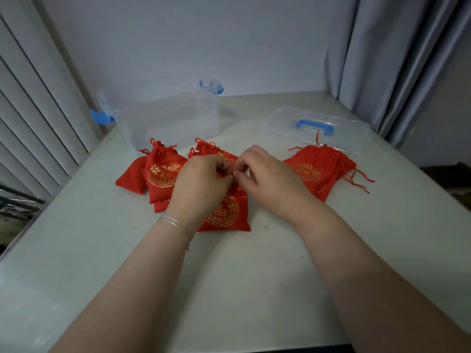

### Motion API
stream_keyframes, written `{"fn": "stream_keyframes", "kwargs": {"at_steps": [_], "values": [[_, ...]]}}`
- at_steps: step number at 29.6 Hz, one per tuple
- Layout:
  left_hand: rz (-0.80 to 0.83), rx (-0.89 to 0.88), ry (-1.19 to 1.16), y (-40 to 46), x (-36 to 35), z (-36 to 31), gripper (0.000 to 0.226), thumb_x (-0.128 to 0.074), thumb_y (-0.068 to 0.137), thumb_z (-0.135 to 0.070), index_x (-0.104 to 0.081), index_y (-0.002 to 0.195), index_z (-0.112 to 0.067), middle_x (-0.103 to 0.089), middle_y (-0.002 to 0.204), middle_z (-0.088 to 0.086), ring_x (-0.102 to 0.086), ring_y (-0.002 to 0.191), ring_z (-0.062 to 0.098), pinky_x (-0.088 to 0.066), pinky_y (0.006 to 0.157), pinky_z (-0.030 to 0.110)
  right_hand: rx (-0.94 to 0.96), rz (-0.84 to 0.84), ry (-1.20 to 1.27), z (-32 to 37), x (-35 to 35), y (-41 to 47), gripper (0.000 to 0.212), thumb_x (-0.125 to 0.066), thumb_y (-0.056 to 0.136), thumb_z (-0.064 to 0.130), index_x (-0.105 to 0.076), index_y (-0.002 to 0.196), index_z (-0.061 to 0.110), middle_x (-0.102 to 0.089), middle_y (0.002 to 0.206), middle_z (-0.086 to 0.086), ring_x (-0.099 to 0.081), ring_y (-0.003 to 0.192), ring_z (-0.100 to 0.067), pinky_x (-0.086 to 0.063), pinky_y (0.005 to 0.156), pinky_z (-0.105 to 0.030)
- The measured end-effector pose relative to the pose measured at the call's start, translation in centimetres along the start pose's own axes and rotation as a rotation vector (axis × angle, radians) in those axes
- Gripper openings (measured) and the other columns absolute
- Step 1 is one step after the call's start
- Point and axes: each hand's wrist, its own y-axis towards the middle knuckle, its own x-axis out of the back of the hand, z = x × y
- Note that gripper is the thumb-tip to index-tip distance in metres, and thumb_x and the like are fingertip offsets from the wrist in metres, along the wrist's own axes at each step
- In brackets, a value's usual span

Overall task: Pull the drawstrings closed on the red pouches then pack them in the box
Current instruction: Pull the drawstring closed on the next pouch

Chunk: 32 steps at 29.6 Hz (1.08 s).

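Observation:
A red pouch (225,212) with a gold emblem lies flat in the middle of the table. My left hand (201,184) and my right hand (265,178) meet over its top end, fingers curled and pinching at its mouth; the drawstrings there are hidden by my fingers. A heap of cinched red pouches (160,174) sits to the left, one more (211,150) behind my hands. Flat pouches with loose strings (318,170) lie to the right. The clear plastic box (163,115) with blue latches stands open at the back left.
The box's clear lid (314,127) with a blue handle lies at the back right. White slatted panels line the left side and grey curtains hang at the right. The pale table (254,276) extends toward me under my forearms.

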Motion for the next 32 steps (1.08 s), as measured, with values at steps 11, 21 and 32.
{"fn": "stream_keyframes", "kwargs": {"at_steps": [11,21,32], "values": [[0.128,0.168,-0.679,-0.2,1.1,-0.6,0.005,-0.073,0.081,-0.014,-0.075,0.079,-0.018,-0.074,0.074,0.0,-0.067,0.071,0.007,-0.054,0.068,0.017,-0.255,0.063,0.396,-1.6,-0.2,0.2,0.017,-0.05,0.097,0.025,-0.056,0.081,0.03,-0.063,0.078,0.001,-0.058,0.071,-0.014,-0.049,0.071,-0.035],[0.12,0.309,-0.722,0.1,1.5,0.0,0.009,-0.076,0.077,-0.015,-0.077,0.075,-0.023,-0.075,0.081,0.002,-0.071,0.081,0.015,-0.054,0.074,0.025,-0.155,0.044,0.281,-0.8,1.1,-0.2,0.017,-0.054,0.093,0.037,-0.055,0.077,0.032,-0.06,0.063,0.021,-0.054,0.063,0.0,-0.045,0.062,-0.032],[0.143,0.248,-0.669,-0.1,1.5,-0.5,0.006,-0.075,0.078,-0.012,-0.075,0.084,-0.011,-0.075,0.081,0.003,-0.071,0.076,0.011,-0.056,0.07,0.018,-0.175,0.232,0.425,-1.2,2.8,-0.1,0.011,-0.061,0.091,0.021,-0.066,0.082,0.019,-0.065,0.076,0.009,-0.061,0.078,-0.017,-0.045,0.071,-0.025]]}}
